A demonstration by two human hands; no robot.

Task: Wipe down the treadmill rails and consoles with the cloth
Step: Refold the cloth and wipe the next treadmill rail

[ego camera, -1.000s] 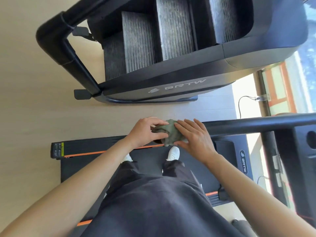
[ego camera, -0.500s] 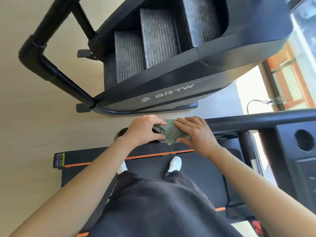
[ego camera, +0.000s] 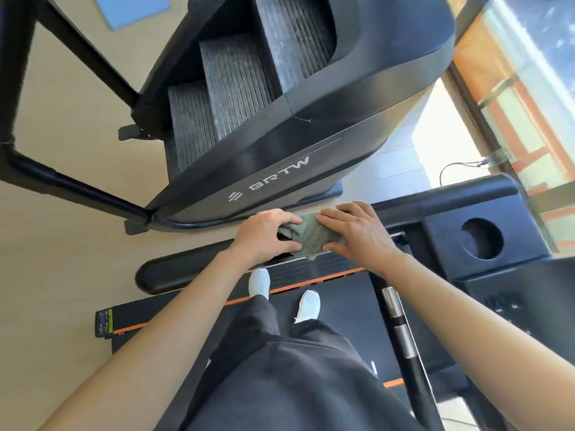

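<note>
A crumpled green cloth point(ego camera: 308, 236) lies over the black treadmill rail point(ego camera: 186, 273), which runs from its rounded left end under both hands toward the console point(ego camera: 441, 241) on the right. My left hand point(ego camera: 264, 236) grips the cloth's left edge between curled fingers and thumb. Laid over the right part of the cloth, my right hand point(ego camera: 357, 236) presses it onto the rail with fairly straight fingers. The rail section under the hands is hidden.
A black stair-climber point(ego camera: 280, 169) stands close beyond the rail. The console has a round cup holder point(ego camera: 482, 242). I stand on the treadmill belt point(ego camera: 342, 309) in white shoes. A second handle bar point(ego camera: 401, 331) rises at right, with a window beyond it.
Both hands and the cloth have slid right along the rail toward the console; the rail's rounded left end now shows bare to the left of my hands. The view tilted.
</note>
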